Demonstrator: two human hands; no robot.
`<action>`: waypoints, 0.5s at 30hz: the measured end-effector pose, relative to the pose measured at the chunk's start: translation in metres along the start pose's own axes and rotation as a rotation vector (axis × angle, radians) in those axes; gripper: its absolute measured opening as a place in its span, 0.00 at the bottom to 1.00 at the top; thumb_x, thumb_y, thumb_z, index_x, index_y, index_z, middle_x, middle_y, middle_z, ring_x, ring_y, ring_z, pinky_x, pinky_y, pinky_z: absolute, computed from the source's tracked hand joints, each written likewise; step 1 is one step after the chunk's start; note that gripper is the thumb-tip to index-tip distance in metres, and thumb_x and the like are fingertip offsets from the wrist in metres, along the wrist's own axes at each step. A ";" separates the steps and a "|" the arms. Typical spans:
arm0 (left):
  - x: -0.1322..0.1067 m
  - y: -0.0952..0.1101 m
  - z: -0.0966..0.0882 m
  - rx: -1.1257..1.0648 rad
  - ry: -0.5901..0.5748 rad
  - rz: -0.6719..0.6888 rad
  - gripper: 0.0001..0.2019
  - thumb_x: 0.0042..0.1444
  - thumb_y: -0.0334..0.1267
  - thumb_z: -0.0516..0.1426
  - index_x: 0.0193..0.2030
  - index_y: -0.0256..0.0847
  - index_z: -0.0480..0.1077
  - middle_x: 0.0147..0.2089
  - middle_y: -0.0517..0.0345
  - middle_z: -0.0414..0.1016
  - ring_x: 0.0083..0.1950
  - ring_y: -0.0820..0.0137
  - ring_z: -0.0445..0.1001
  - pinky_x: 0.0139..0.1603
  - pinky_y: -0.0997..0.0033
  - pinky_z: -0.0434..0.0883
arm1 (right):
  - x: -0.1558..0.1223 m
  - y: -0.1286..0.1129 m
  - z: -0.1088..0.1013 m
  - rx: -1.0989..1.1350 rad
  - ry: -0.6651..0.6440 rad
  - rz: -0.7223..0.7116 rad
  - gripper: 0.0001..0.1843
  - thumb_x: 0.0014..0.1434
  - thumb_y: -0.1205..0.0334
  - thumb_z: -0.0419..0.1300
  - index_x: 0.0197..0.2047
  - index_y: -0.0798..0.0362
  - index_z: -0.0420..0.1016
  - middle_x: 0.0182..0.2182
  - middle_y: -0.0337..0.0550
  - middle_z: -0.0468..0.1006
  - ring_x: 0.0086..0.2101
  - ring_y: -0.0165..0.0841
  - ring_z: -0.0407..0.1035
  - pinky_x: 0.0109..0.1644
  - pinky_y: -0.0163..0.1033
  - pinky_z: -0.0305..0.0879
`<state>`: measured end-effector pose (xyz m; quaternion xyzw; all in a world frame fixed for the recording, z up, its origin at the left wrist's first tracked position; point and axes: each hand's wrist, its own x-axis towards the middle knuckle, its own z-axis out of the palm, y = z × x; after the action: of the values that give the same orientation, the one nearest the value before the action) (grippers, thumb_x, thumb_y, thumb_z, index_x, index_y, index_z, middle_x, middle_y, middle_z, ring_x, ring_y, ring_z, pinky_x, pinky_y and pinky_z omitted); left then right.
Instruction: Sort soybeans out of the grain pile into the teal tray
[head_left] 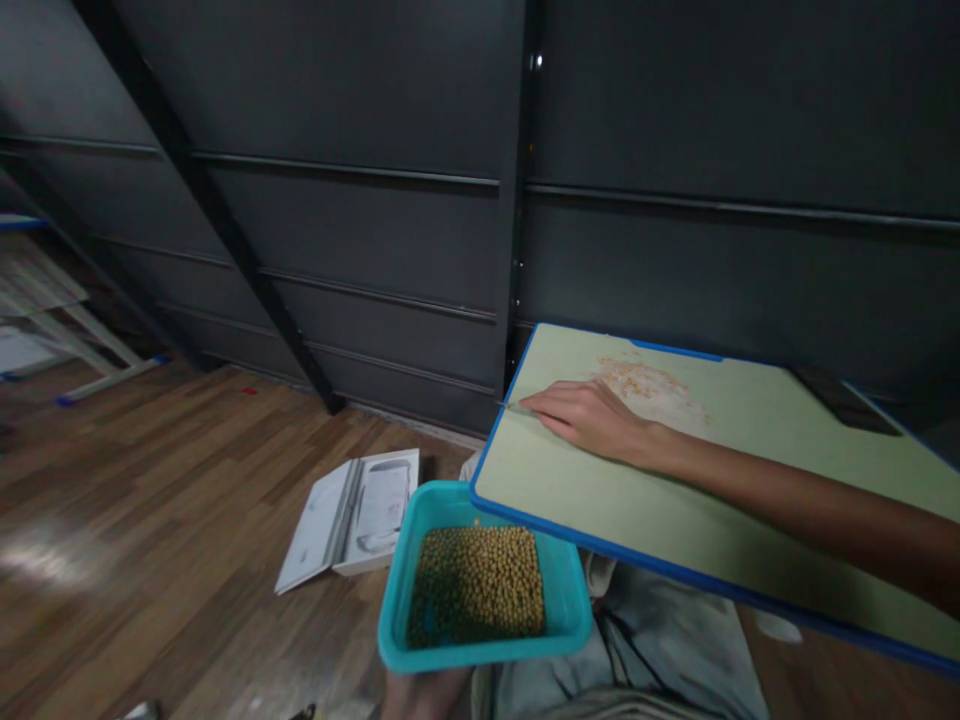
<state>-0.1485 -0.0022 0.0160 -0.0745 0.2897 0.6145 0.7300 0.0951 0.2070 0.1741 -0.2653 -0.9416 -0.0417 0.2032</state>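
My right hand (592,418) lies on a pale green table with a blue rim (600,545), fingers together and stretched toward the table's left edge. Whether it holds anything I cannot make out; a thin pale tip shows at the fingertips. Behind the hand is a scatter of small tan grains (645,385) on the table. Below the table's left edge a teal plastic tub (420,640) full of yellowish and green beans (480,585) is held up from underneath by my left hand (420,695), of which only a small part shows.
An open white box (352,515) lies on the wooden floor (150,480) to the left. A dark flat object (836,395) rests at the table's far right. Dark metal wall panels with a slanted beam stand behind. White frames stand far left. Grey cloth covers my lap.
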 end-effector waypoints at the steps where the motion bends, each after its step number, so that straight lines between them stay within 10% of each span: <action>1: 0.006 0.001 -0.002 -0.014 0.024 0.024 0.21 0.65 0.35 0.50 0.56 0.54 0.81 0.48 0.58 0.89 0.46 0.56 0.86 0.58 0.51 0.80 | -0.003 -0.007 -0.003 -0.006 -0.004 -0.024 0.19 0.74 0.65 0.53 0.61 0.46 0.81 0.52 0.43 0.86 0.49 0.38 0.81 0.54 0.45 0.76; 8: 0.003 0.003 -0.010 -0.067 -0.085 -0.016 0.20 0.67 0.34 0.50 0.54 0.46 0.82 0.50 0.50 0.88 0.41 0.59 0.86 0.57 0.50 0.80 | -0.015 -0.020 -0.028 0.000 0.091 -0.059 0.19 0.75 0.64 0.53 0.59 0.50 0.82 0.50 0.45 0.87 0.47 0.40 0.82 0.52 0.47 0.78; 15: 0.013 -0.001 -0.023 -0.098 0.081 0.033 0.20 0.65 0.31 0.52 0.55 0.50 0.82 0.42 0.55 0.89 0.45 0.58 0.86 0.59 0.48 0.79 | -0.021 0.023 -0.046 -0.041 0.288 0.176 0.16 0.72 0.62 0.58 0.56 0.48 0.85 0.49 0.44 0.87 0.46 0.43 0.82 0.53 0.51 0.78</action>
<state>-0.1544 -0.0018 -0.0095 -0.1305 0.2897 0.6363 0.7030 0.1401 0.2079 0.2069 -0.3423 -0.8747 -0.0804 0.3336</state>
